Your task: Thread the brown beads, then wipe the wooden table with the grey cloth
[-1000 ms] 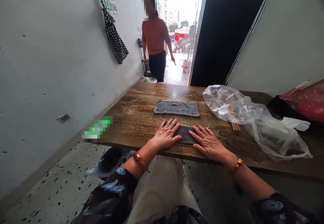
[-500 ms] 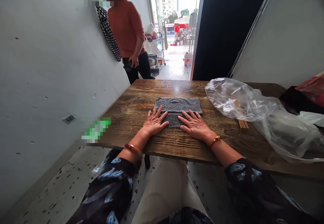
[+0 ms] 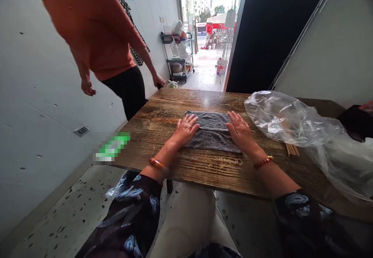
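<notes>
A grey cloth, like a small towel, (image 3: 214, 140) lies folded flat on the wooden table in front of me, with a crease running across its middle. My left hand (image 3: 187, 129) is over its left edge, fingers stretched out and pointing away from me. Over the right edge is my right hand (image 3: 239, 129), its fingers straight and the thumb turned inward over the cloth. Both hands are open and hold nothing. Whether the palms press on the cloth or hover just above it, I cannot tell.
Clear plastic bags (image 3: 291, 118) cover the right side of the wooden table (image 3: 163, 164), beside some thin wooden strips (image 3: 292, 149). A person in an orange top (image 3: 96, 28) stands by the table's left side. A loaded cart (image 3: 177, 60) and a white bucket (image 3: 221, 67) are near the doorway.
My hands have moved farther forward on the cloth and apart to its two sides, baring its near half. The person in orange has come closer along the left wall.
</notes>
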A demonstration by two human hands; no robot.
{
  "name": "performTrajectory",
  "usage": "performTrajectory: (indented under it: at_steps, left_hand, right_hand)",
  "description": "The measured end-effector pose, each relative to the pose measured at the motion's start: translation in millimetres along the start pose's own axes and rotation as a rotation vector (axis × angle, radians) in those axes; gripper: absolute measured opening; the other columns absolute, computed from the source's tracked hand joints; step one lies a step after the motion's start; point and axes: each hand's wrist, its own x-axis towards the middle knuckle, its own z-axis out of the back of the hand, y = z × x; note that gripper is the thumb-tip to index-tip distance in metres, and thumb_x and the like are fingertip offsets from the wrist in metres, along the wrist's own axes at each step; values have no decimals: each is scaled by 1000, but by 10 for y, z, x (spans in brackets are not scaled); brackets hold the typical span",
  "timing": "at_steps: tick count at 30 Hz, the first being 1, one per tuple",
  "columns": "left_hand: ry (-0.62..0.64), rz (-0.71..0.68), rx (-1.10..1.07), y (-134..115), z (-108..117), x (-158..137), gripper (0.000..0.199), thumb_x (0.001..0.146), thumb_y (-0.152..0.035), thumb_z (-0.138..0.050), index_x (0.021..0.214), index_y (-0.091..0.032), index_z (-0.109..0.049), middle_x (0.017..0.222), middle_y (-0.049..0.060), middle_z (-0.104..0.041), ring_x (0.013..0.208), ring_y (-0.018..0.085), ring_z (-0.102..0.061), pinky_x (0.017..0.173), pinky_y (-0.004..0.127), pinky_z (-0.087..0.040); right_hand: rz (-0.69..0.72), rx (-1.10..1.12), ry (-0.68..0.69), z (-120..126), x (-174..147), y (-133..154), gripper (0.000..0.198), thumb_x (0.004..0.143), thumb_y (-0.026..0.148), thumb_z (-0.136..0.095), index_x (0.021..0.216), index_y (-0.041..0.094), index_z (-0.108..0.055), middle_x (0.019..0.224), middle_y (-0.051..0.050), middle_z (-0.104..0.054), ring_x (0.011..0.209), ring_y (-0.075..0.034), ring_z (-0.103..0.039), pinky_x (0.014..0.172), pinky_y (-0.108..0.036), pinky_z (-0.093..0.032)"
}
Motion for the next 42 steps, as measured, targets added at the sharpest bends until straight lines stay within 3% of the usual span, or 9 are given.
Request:
performTrajectory:
  at_steps: [4, 9, 19, 27, 37, 42]
  left_hand:
    - [54, -26, 99, -33, -124, 265, 58, 99, -51, -31, 151, -25, -33, 162, 7, -21, 150, 28, -13, 118, 59, -10]
    - [162, -64, 202, 66, -291, 349, 67, 96, -60, -27, 153, -24, -28, 163, 7, -16, 150, 28, -12, 119, 57, -8]
    - [153, -43, 260, 39, -295, 324, 69, 96, -61, -25, 153, -23, -27, 163, 7, -16, 150, 29, -14, 120, 55, -11]
    - [135, -25, 236, -26, -295, -52, 69, 95, -62, -24, 153, -25, -27, 163, 5, -18, 150, 28, -14, 120, 54, -10]
    - [127, -19, 167, -313, -297, -609, 69, 94, -61, -28, 152, -24, -31, 163, 7, -19, 150, 30, -16, 119, 56, -13]
    - [108, -57, 145, -288, -285, -832, 70, 94, -63, -28, 152, -24, -32, 162, 8, -21, 149, 31, -17, 119, 55, -14]
  right_hand:
    - [42, -145, 149, -158, 228, 83, 65, 100, 56, -18, 153, 20, -29, 162, -8, -20, 149, -31, -16, 118, -51, -18]
    - [51, -291, 397, -385, 236, 11, 67, 96, 65, -25, 153, 31, -28, 162, -5, -22, 148, -36, -18, 116, -54, -20]
    - [33, -324, 415, -407, 228, -15, 68, 96, 64, -23, 154, 30, -24, 163, -5, -18, 148, -35, -16, 117, -53, -18]
    - [30, -323, 419, -317, -92, 75, 66, 96, 63, -25, 154, 31, -24, 163, -4, -18, 148, -35, -16, 117, -54, -17]
    - [48, -378, 394, -225, -706, 137, 62, 97, 59, -28, 153, 33, -26, 162, -3, -21, 148, -34, -18, 117, -53, -20]
    - [57, -418, 414, -196, -878, 265, 62, 97, 58, -30, 153, 31, -26, 162, -4, -20, 148, -36, -18, 116, -53, -21]
